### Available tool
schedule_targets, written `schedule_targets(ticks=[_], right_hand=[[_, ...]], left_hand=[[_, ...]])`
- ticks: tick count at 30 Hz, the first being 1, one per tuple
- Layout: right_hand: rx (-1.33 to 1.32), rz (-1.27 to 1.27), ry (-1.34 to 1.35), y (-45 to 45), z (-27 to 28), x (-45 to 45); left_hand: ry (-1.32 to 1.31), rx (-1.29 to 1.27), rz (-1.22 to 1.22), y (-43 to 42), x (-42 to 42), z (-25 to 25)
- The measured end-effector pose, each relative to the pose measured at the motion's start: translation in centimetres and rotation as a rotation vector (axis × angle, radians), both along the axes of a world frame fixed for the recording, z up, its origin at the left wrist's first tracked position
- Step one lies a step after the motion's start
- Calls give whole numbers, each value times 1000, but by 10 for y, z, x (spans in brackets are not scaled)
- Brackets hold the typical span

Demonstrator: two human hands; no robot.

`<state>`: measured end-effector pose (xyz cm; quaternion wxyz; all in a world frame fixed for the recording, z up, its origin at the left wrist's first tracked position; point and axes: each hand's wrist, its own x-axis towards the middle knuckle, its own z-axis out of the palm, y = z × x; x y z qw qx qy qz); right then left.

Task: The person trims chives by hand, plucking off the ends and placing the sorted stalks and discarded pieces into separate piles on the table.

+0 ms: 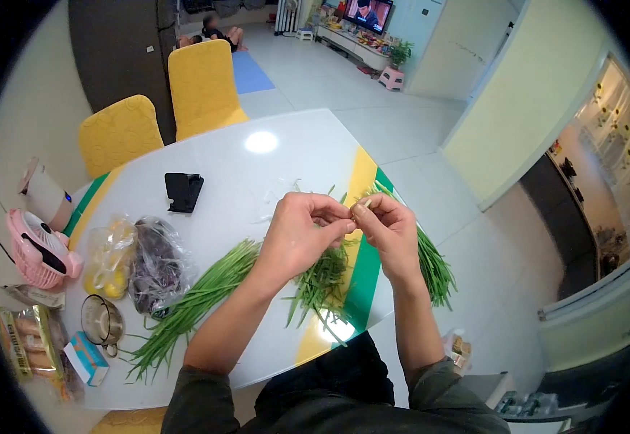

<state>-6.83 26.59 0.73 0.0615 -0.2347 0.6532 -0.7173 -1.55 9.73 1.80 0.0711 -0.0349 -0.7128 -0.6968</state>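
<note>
Over the white table (235, 166): both hands at one small piece

Above the middle pile of green stalks (322, 278), your left hand (297, 235) and right hand (387, 231) meet at the fingertips. Right hand: thumb and index finger are closed on a small pale piece (367, 205), raised off the tabletop. Left hand: thumb and fingers are narrow, in a pinch against the right fingertips; whether they also grip part of the piece cannot be told.

Layout of stalks: the middle pile lies loose beneath your hands, across the yellow and green stripes. The left bundle (203, 300) lies diagonally, passing beside your left forearm. The right bundle (434, 267) lies at the table's right edge, beyond your right wrist.

Left side of table: a clear bag of yellow items (109, 264) sits beside a bag with dark contents (157, 264). Nearer to you are a glass cup (101, 320) and a blue and white box (87, 358). A pink fan (40, 249) stands at the far left. Beyond the bags, a black stand (182, 192) rests alone.
</note>
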Motion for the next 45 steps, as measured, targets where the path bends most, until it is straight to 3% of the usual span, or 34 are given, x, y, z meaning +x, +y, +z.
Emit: schedule_targets(ticks=[6,11,19,24,31,34,37,45], right_hand=[[-201,-222,-100,8,6,-11],[-47,-13,-103,4,-9,2],[138,250,-96,-1,-29,17],[106,288,-97,-4,-30,24],[83,244,-86,-5,-33,23],[193,157,-38,-1,-34,19],[147,-94,33,-5,-12,20],[19,-204,218,-7,10,2]], left_hand=[[12,13,-7,-5,-1,-1],[13,299,-31,-11,-5,1],[11,414,-50,-18,-12,-4],[9,477,-64,-23,-14,-7],[-16,428,-79,-21,-13,-4],[-32,355,-58,-20,-12,-4],[-28,280,-18,-18,-8,1],[104,175,39,-3,-8,-8]])
